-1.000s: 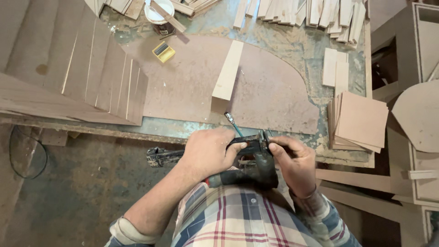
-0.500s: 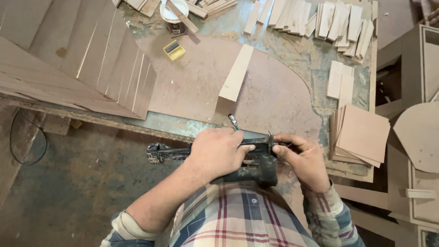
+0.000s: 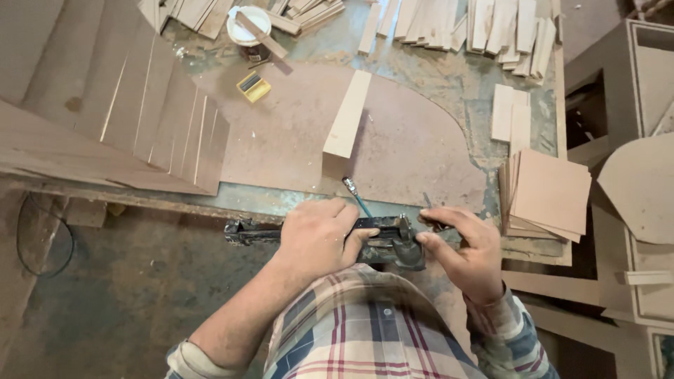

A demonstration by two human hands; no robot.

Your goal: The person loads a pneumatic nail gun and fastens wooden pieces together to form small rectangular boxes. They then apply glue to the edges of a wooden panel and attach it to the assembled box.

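Beyond both hands' grip, perhaps a nail gun [image 3: 379,242], wood strip [image 3: 347,114].

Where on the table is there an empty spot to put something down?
The big rounded board is bare right of the long wood block, and left of it below the small yellow box. The far edge is crowded with wood strips; square panels fill the right.

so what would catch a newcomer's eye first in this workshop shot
First, the two bare hands at the bench's near edge: the left hand wraps a dark, worn metal hand tool while the right hand pinches its end. Next, the tall pale wooden block standing on the large rounded brown board at centre. To the right lies a fanned stack of square brown panels.
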